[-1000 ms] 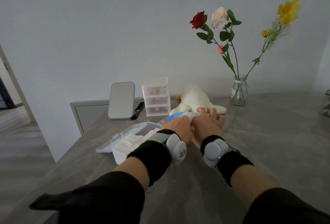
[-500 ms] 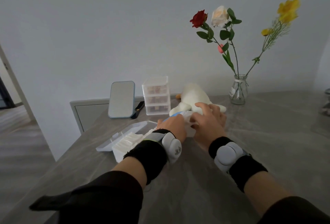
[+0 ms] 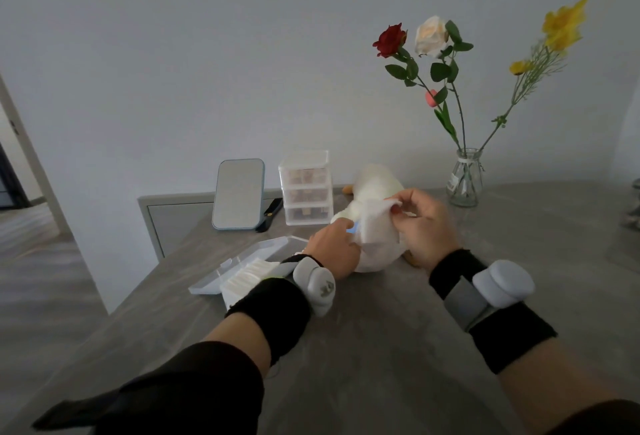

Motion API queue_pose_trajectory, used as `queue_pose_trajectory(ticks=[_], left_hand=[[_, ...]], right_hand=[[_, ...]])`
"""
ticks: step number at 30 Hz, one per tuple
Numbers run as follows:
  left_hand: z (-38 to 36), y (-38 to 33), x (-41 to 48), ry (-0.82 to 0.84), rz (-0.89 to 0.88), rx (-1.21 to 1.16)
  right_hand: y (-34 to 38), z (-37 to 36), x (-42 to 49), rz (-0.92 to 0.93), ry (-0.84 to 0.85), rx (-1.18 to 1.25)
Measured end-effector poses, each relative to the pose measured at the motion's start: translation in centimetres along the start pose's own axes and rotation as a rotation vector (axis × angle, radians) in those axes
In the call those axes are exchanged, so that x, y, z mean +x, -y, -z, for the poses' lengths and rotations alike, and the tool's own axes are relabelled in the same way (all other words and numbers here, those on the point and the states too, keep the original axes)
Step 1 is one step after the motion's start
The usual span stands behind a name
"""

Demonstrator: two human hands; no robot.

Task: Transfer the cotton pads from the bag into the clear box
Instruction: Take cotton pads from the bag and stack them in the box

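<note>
Bag [image 3: 375,232] upright between left hand [image 3: 332,251] and right hand [image 3: 426,226], long axis near-vertical.

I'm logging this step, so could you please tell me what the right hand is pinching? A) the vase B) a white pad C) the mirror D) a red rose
B: the right hand pinches a white pad just above the bag, which the left hand holds.
</note>
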State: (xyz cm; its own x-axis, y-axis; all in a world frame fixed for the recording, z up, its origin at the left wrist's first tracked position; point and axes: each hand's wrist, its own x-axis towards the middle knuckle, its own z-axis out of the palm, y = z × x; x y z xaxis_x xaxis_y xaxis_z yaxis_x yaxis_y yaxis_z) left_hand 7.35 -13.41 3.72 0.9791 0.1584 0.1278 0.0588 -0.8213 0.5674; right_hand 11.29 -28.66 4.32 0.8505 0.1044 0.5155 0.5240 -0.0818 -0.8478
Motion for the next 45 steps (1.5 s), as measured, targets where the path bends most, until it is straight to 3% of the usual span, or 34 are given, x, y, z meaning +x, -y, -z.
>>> queue_pose_trajectory(ticks=[7, 11, 16, 20, 28, 34, 39, 45], left_hand=[[0.2, 1.0, -0.7, 0.060, -0.068, -0.130], [1.4, 0.6, -1.5, 0.018, -0.129, -0.441], [2.7, 1.9, -1.4, -0.198, -0.092, -0.833], [3.5, 2.6, -1.5, -0.176, -0.080, -1.081], [4.3, 4.4, -1.4, -0.261, -0.118, -1.253], [4.1, 5.6, -1.4, -0.290, -0.083, -1.270], [4.6, 6.4, -1.2, -0.329, -0.087, -1.212], [4.7, 7.0, -1.4, -0.343, -0.079, -1.233]], right_hand=[[1.4, -1.6, 0.3, -0.272, 0.005, 0.374], [1.0, -2.6, 0.9, -0.461, 0.044, 0.656], [0.9, -4.0, 1.8, -0.530, 0.032, 0.782], [1.1, -5.9, 2.1, -0.542, 0.024, 0.756], [1.5, -10.1, 2.6, -0.525, 0.026, 0.713], [1.8, -11.0, 2.6, -0.369, -0.011, 0.442], [1.7, -10.7, 3.4, -0.300, 0.100, 0.283], [2.1, -10.3, 3.2, -0.092, 0.144, 0.111]])
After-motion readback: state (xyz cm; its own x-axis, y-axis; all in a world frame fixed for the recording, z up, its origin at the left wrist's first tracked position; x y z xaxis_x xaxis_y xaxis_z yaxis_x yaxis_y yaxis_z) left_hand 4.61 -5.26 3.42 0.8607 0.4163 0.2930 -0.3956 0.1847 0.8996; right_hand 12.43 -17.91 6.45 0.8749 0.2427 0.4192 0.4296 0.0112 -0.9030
